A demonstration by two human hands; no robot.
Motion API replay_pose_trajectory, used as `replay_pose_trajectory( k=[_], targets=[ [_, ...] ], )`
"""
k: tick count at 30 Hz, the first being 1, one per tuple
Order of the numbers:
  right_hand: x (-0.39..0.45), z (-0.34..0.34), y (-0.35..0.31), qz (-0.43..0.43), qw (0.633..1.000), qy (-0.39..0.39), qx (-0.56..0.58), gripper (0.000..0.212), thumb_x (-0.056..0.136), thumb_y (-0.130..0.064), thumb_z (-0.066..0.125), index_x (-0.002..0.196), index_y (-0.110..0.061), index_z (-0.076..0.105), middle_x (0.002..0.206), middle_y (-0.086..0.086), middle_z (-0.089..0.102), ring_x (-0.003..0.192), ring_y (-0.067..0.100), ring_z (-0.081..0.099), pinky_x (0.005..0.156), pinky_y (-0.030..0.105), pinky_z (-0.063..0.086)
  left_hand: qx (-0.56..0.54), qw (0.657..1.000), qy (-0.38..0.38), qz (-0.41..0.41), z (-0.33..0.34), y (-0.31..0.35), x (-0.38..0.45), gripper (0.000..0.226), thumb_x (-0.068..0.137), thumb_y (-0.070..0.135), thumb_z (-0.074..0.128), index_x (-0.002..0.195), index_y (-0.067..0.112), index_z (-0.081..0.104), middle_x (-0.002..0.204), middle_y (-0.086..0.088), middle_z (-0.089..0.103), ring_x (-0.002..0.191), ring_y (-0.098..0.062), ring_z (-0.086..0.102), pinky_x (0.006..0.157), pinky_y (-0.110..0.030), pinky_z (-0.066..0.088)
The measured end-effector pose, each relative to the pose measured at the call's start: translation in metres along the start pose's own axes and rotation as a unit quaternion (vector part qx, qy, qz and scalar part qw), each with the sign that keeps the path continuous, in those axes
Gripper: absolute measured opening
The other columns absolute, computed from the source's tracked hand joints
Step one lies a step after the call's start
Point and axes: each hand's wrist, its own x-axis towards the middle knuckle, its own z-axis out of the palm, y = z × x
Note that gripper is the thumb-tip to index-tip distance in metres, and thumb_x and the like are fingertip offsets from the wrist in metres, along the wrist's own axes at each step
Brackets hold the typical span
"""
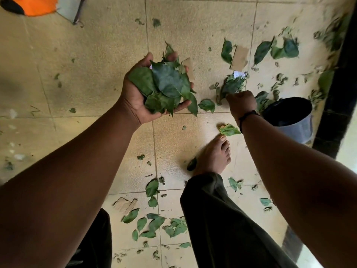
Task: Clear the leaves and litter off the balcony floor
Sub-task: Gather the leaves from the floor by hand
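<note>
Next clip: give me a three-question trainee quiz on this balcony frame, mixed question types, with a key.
1. True or false: the left hand cups a pile of green leaves, palm up.
2. Multiple choice: the right hand is A) flat on the floor tiles, B) gripping a bunch of leaves and a scrap of white paper, C) holding the bucket rim.
3. Fill in: the dark bucket stands on the person's ____ side, beside the right wrist.

Key: 1 true; 2 B; 3 right.
</note>
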Motion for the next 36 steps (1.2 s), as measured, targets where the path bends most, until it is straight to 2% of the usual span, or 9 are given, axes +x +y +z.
replay_pose_trajectory(
  k=[3,5,8,12,17,21,25,29,36],
  targets=[
    [0.039,0.013,0.015,0.084,0.989,-0.001,0.118,0.054,0.057,-0.055,0.076,0.090,-0.017,0.058,0.091,0.009,0.070,0.078,0.026,0.065,0.072,0.035,0.053,0.009,1.000,-0.007,-0.004,-0.001,0.002,0.002,0.050,0.091,0.055,0.037,0.107,0.024,0.072,0.122,-0.007,0.061,0.118,-0.033,0.053,0.095,-0.057,0.046],
    [0.044,0.016,0.007,0.124,0.975,-0.014,0.184,0.063,0.057,-0.047,0.081,0.106,-0.013,0.062,0.095,0.008,0.072,0.082,0.026,0.068,0.078,0.041,0.059,0.008,1.000,-0.010,-0.009,-0.004,0.003,0.000,0.050,0.090,0.055,0.037,0.108,0.024,0.072,0.124,-0.007,0.059,0.118,-0.033,0.053,0.095,-0.057,0.045],
    [0.023,0.011,-0.023,0.193,0.947,-0.032,0.256,0.024,0.089,-0.012,0.064,0.113,-0.009,0.063,0.092,0.005,0.068,0.074,0.018,0.063,0.067,0.029,0.060,0.000,1.000,-0.010,-0.011,-0.009,0.003,-0.006,0.050,0.090,0.055,0.037,0.111,0.024,0.071,0.124,-0.007,0.061,0.118,-0.033,0.054,0.095,-0.056,0.046],
    [0.006,0.002,-0.029,0.207,0.919,-0.033,0.332,0.012,0.089,-0.004,0.059,0.099,-0.009,0.065,0.081,0.007,0.060,0.065,0.017,0.051,0.055,0.023,0.048,0.002,1.000,0.003,-0.004,-0.012,0.001,-0.013,0.049,0.091,0.056,0.037,0.109,0.026,0.070,0.123,-0.006,0.063,0.115,-0.035,0.059,0.092,-0.057,0.049],
    [-0.029,0.003,-0.015,-0.019,0.985,0.061,0.159,0.012,0.084,-0.027,0.070,0.080,-0.020,0.061,0.076,0.002,0.061,0.070,0.020,0.053,0.062,0.028,0.040,-0.008,1.000,0.012,-0.005,-0.012,-0.001,-0.023,0.050,0.097,0.057,0.031,0.113,0.027,0.067,0.117,-0.005,0.066,0.107,-0.030,0.063,0.089,-0.055,0.051],
    [-0.057,0.028,-0.017,-0.157,0.981,-0.106,-0.050,0.026,0.089,-0.034,0.069,0.070,-0.018,0.060,0.068,-0.003,0.057,0.060,0.009,0.049,0.046,0.011,0.034,0.010,1.000,0.016,-0.003,-0.018,0.002,-0.036,0.053,0.097,0.056,0.029,0.112,0.026,0.070,0.115,-0.005,0.068,0.105,-0.029,0.065,0.090,-0.054,0.051],
    [-0.058,0.062,-0.027,-0.173,0.949,-0.123,-0.234,0.026,0.090,-0.037,0.065,0.098,-0.011,0.064,0.092,0.008,0.064,0.085,0.023,0.056,0.066,0.029,0.041,0.021,0.999,0.024,0.002,-0.037,0.012,-0.051,0.048,0.094,0.056,0.032,0.117,0.028,0.063,0.118,-0.004,0.065,0.113,-0.032,0.058,0.090,-0.055,0.051],
    [-0.053,0.076,-0.040,-0.183,0.964,-0.052,-0.186,0.052,0.089,-0.032,0.065,0.128,-0.011,0.038,0.115,0.010,0.061,0.100,0.029,0.059,0.079,0.040,0.049,0.027,0.999,0.045,0.011,-0.055,0.020,-0.063,0.050,0.093,0.057,0.032,0.119,0.028,0.063,0.120,-0.004,0.064,0.112,-0.032,0.060,0.090,-0.054,0.051],
    [-0.052,0.068,-0.041,-0.185,0.919,-0.107,-0.333,0.034,0.094,-0.042,0.057,0.102,-0.010,0.065,0.096,0.012,0.062,0.081,0.025,0.052,0.070,0.031,0.041,0.001,0.999,0.044,0.012,-0.060,0.008,-0.080,0.050,0.094,0.057,0.032,0.108,0.027,0.069,0.114,-0.003,0.067,0.104,-0.028,0.064,0.089,-0.054,0.051]
  ],
)
